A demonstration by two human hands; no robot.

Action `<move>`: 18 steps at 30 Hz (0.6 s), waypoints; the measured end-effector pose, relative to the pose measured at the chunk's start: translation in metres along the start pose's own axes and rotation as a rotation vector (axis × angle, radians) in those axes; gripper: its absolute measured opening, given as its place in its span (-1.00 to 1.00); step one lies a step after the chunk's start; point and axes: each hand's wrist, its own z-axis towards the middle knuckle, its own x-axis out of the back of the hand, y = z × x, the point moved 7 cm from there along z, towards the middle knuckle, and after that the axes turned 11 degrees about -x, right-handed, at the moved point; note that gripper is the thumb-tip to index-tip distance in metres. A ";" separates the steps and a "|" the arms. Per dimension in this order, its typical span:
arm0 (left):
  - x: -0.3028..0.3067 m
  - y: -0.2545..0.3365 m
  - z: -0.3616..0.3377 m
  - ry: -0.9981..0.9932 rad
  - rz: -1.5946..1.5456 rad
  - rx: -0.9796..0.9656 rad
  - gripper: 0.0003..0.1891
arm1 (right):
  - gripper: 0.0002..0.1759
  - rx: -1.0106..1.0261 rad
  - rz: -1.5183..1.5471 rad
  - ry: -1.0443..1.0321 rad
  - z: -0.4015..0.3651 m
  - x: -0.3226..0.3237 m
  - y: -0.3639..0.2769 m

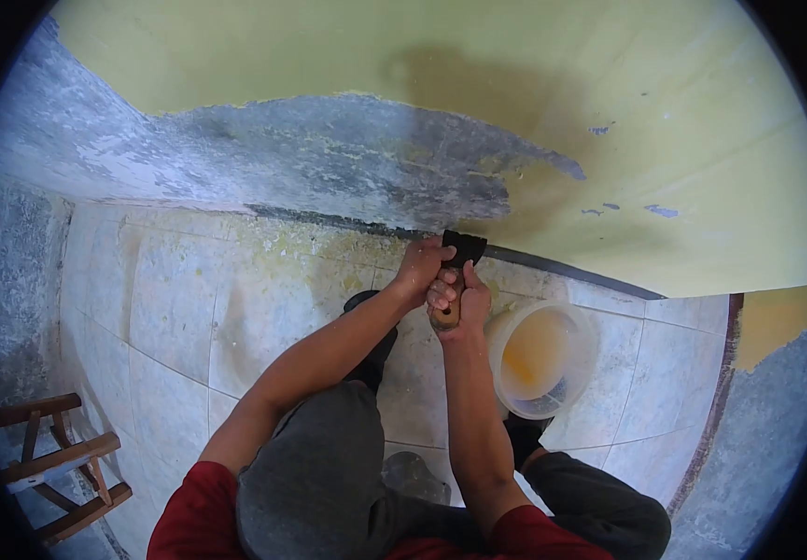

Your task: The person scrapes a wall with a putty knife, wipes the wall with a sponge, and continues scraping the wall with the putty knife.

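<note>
Scraper, 1, at the foot of the wall, seemingly light, stiff-bladed; best held by its wooden handle, where right hand is wrapped, left hand gripping the blade's side.

A room under renovation, its yellow-green paint peeling from bare grey wall above a tiled floor.

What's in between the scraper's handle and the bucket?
In the head view, the right hand is there, holding the scraper. Then a little tiled floor shows before the bucket.
</note>
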 end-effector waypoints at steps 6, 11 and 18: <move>-0.007 0.003 0.007 -0.008 0.016 -0.040 -0.83 | -0.62 -0.013 -0.002 -0.028 0.005 -0.014 -0.008; -0.010 0.003 -0.003 0.027 0.031 -0.034 -0.77 | -0.60 -0.038 0.037 -0.075 -0.003 -0.006 -0.006; -0.004 0.000 -0.003 0.033 0.044 -0.033 -0.59 | -0.60 -0.063 0.075 -0.045 -0.005 -0.002 -0.003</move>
